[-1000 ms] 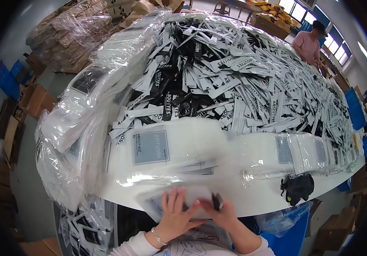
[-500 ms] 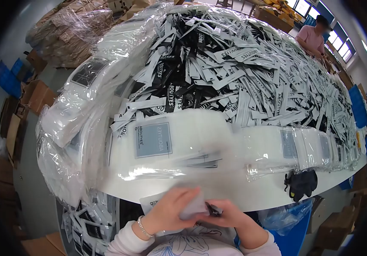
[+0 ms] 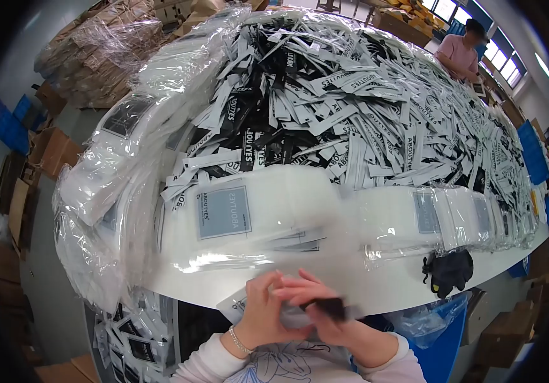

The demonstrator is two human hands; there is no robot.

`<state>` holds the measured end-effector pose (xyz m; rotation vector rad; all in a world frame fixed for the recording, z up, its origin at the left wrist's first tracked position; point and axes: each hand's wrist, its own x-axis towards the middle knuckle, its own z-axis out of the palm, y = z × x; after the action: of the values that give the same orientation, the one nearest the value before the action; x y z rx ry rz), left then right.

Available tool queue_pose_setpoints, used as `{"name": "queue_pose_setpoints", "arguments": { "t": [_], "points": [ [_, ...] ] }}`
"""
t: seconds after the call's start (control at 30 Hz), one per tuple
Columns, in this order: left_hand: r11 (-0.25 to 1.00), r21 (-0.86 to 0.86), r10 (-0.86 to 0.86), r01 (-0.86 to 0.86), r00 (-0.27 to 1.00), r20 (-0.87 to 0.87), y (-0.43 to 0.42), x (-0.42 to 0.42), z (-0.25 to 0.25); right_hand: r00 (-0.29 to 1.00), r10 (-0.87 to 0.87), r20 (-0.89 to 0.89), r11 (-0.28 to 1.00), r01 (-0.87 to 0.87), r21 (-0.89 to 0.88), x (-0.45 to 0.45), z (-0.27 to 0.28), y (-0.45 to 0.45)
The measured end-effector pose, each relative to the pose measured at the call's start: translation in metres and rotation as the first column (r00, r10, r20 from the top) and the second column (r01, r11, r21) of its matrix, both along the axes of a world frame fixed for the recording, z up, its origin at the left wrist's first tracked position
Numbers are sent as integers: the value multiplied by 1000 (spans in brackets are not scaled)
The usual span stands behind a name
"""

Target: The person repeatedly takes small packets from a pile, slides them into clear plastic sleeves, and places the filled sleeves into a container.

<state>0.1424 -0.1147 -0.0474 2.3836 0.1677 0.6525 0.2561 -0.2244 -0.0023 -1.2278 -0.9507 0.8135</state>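
At the table's near edge my left hand (image 3: 263,314) is closed around a frosted plastic bag (image 3: 231,307), whose printed corner pokes out on the left. My right hand (image 3: 337,332) grips a small black packet (image 3: 329,307) with the thumb side; its fingers reach across to my left hand. The packet is blurred by motion, and the bag's mouth is hidden by my fingers. Just beyond my hands lies a stack of frosted bags (image 3: 287,198) with a grey printed label. Behind it rises a big heap of white and black stick sachets (image 3: 364,121).
Wrapped bag stacks (image 3: 114,179) line the left side, and more (image 3: 396,217) lie at the right. A black glove (image 3: 451,271) rests near the right edge. Below left, a bin holds filled packets (image 3: 140,348). A person (image 3: 458,54) in pink works at the far right.
My right hand has risen and its fingers now extend over toward my left hand. The black packet shows more fully. Both hands have shifted slightly right, and the view has turned a little.
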Motion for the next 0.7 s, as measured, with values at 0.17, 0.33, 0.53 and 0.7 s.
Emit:
{"name": "queue_pose_setpoints", "arguments": {
  "t": [0.17, 0.33, 0.53, 0.7],
  "points": [
    [997, -80, 0, 7, 996, 91, 1, -4, 1, 955, 133, 265, 966, -65, -249, 15, 13, -2],
    [994, -110, 10, 5, 990, 137, 5, -2, -1, 879, -346, 328, 937, 340, 76, 6, 8, -1],
    [992, 67, -110, 108, 994, 28, 14, -6, 8, 611, -13, 792, 994, 96, -58, 4, -6, -18],
    [954, -261, -157, 146, 987, -20, 15, -8, 24, 574, 215, 790, 973, -60, -221, 16, -4, -15]
  ]
}}
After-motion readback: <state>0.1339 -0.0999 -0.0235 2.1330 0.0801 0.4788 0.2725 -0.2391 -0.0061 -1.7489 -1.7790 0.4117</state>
